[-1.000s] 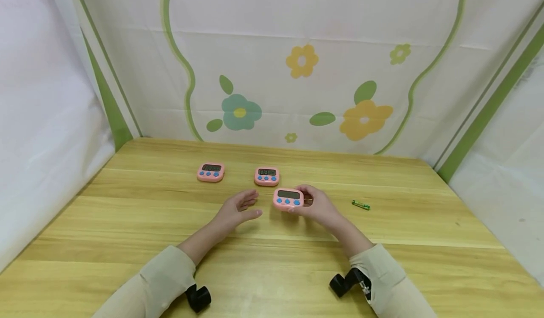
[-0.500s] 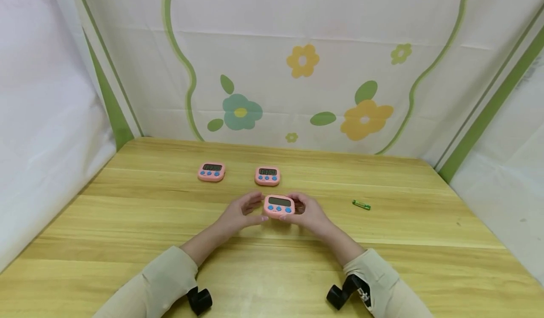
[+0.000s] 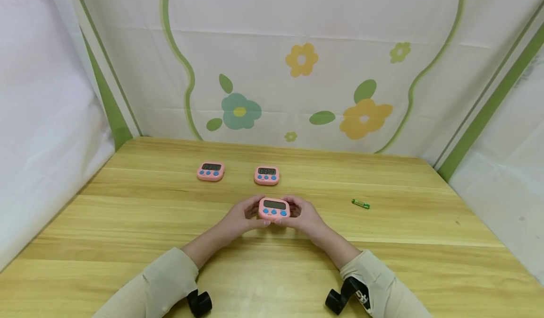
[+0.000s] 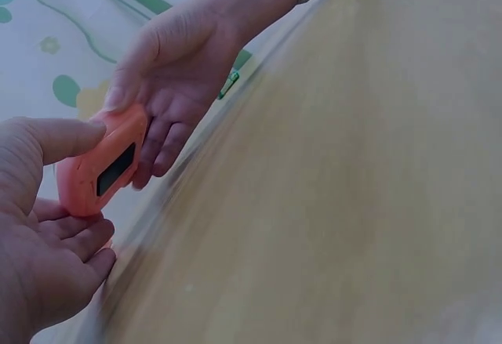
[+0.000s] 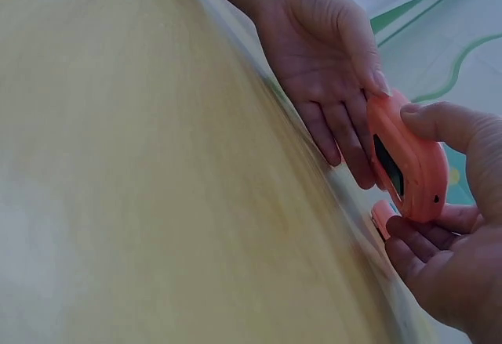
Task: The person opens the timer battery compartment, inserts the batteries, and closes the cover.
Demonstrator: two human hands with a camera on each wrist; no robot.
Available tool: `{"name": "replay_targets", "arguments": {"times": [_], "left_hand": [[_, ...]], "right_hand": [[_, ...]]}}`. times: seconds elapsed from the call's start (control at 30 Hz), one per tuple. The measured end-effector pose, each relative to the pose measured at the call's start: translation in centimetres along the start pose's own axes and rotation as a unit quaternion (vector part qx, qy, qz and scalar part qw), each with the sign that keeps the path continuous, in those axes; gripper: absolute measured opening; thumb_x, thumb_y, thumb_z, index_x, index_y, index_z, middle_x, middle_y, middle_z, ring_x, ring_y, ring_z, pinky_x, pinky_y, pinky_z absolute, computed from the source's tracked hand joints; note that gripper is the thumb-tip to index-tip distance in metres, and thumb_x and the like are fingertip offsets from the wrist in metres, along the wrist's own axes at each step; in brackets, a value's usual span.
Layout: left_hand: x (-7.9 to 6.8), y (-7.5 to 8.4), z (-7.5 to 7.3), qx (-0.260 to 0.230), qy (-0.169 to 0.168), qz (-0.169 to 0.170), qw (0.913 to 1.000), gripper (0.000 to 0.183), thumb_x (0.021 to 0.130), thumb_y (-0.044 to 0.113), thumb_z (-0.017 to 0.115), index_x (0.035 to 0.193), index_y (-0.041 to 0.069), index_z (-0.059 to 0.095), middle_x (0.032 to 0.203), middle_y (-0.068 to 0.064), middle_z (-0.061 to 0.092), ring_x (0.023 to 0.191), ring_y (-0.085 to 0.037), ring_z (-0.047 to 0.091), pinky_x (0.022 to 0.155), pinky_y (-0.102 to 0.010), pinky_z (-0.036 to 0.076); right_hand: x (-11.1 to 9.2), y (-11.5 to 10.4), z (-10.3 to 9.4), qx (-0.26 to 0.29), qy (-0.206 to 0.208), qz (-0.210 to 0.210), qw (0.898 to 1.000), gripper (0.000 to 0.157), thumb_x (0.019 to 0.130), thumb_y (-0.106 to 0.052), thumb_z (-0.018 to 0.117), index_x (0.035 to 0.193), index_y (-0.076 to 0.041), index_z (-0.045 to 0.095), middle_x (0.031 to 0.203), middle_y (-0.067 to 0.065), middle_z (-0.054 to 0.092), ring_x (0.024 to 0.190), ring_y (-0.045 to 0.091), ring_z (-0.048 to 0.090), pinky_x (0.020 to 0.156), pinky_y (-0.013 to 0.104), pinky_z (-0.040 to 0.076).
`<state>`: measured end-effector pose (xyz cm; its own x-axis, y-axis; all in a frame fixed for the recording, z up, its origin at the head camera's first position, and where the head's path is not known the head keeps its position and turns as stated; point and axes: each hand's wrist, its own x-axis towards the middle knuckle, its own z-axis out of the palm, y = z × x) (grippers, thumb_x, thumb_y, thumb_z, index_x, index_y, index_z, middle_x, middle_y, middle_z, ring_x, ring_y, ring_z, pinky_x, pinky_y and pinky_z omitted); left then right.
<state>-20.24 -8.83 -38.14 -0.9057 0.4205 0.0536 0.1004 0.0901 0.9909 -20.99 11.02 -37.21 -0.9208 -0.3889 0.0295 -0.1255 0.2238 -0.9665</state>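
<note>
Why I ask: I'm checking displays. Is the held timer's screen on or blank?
Blank: the held timer shows no digits on its screen, unlike the timer just behind.

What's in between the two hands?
A pink timer, held by both the left hand and the right hand; the head view shows it.

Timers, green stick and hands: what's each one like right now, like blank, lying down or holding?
Front timer: held up, blank
Back left timer: face up on table, marks too small to read
Back middle timer: face up, showing digits
Green stick: lying down
Left hand: holding front timer
Right hand: holding front timer
</note>
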Motion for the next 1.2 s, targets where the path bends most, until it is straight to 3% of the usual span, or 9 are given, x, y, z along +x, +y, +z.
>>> {"name": "replay_targets", "arguments": {"times": [0.13, 0.43, 0.73, 1.0, 1.2], "left_hand": [[-0.13, 0.2, 0.19, -0.017, 0.009, -0.004, 0.9998, 0.067, 0.075, 0.01, 0.067, 0.13, -0.003, 0.032, 0.123, -0.014, 0.044, 0.113, -0.025, 0.04, 0.093, -0.034, 0.034], [-0.27, 0.5, 0.29, -0.04, 0.076, -0.051, 0.995, 0.061, 0.074, 0.012, 0.068, 0.125, -0.005, 0.039, 0.119, -0.016, 0.047, 0.108, -0.026, 0.045, 0.086, -0.031, 0.041], [-0.02, 0.0, 0.31, -0.048, 0.057, -0.04, 0.9964, 0.073, 0.076, 0.027, 0.067, 0.131, -0.005, 0.03, 0.125, -0.016, 0.042, 0.112, -0.023, 0.042, 0.09, -0.031, 0.037], [0.07, -0.1, 0.37, -0.065, 0.057, -0.038, 0.9955, 0.066, 0.078, 0.021, 0.065, 0.132, 0.002, 0.033, 0.122, -0.014, 0.045, 0.109, -0.023, 0.045, 0.088, -0.03, 0.039], [0.05, -0.05, 0.46, -0.055, 0.06, -0.035, 0.9961, 0.059, 0.08, 0.012, 0.062, 0.132, 0.005, 0.035, 0.116, -0.015, 0.048, 0.104, -0.026, 0.047, 0.087, -0.032, 0.041]], "right_hand": [[0.04, 0.08, 0.0, 0.003, -0.003, -0.001, 1.0, 0.058, 0.071, -0.014, 0.071, 0.12, 0.003, 0.045, 0.11, 0.012, 0.052, 0.093, 0.022, 0.052, 0.077, 0.029, 0.045], [0.07, 0.19, 0.09, -0.012, 0.017, -0.011, 1.0, 0.058, 0.074, -0.018, 0.069, 0.121, 0.004, 0.045, 0.119, 0.018, 0.047, 0.109, 0.025, 0.045, 0.091, 0.032, 0.036], [0.19, 0.4, 0.03, 0.019, 0.054, -0.027, 0.998, 0.051, 0.076, -0.012, 0.066, 0.118, 0.01, 0.046, 0.107, 0.022, 0.054, 0.097, 0.026, 0.054, 0.079, 0.025, 0.045], [0.19, 0.52, -0.25, 0.015, 0.095, -0.024, 0.995, 0.044, 0.083, -0.016, 0.058, 0.122, 0.0, 0.047, 0.094, 0.017, 0.061, 0.084, 0.021, 0.059, 0.072, 0.028, 0.049], [0.23, 0.54, -0.26, 0.098, 0.072, -0.02, 0.992, 0.045, 0.086, -0.003, 0.051, 0.129, -0.003, 0.038, 0.093, 0.023, 0.059, 0.077, 0.024, 0.061, 0.069, 0.037, 0.05]]}}
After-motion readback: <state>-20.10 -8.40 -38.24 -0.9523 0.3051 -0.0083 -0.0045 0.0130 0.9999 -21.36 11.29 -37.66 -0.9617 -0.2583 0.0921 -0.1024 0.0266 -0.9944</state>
